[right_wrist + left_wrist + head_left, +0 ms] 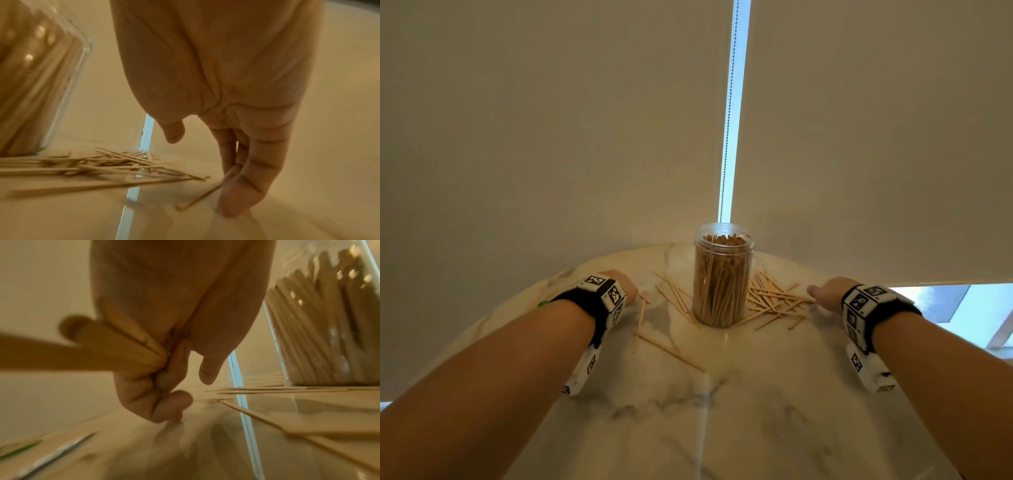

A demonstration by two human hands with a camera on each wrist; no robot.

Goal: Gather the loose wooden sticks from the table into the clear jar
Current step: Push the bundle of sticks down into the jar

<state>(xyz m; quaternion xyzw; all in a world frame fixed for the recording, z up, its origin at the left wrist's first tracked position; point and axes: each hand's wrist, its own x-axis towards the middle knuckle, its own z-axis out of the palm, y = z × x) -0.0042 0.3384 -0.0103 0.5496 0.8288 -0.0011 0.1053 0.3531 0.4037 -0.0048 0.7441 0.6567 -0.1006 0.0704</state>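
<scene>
A clear jar [722,277] packed with upright wooden sticks stands open at the far middle of the marble table [722,411]. A few loose sticks [674,301] lie to its left, and a pile of sticks [774,298] lies to its right. My left hand [625,286] is low over the table left of the jar. In the left wrist view its curled fingers [164,386] grip a bundle of sticks [115,350], one fingertip touching the table. My right hand [825,294] is beside the pile. Its straight fingers [236,186] touch the table by a single stick [197,198], thumb apart.
A beige roller blind with a bead chain [732,102] hangs right behind the table's curved far edge. A bright window [962,308] shows at the right. Something small and green [543,303] lies at the left of the table.
</scene>
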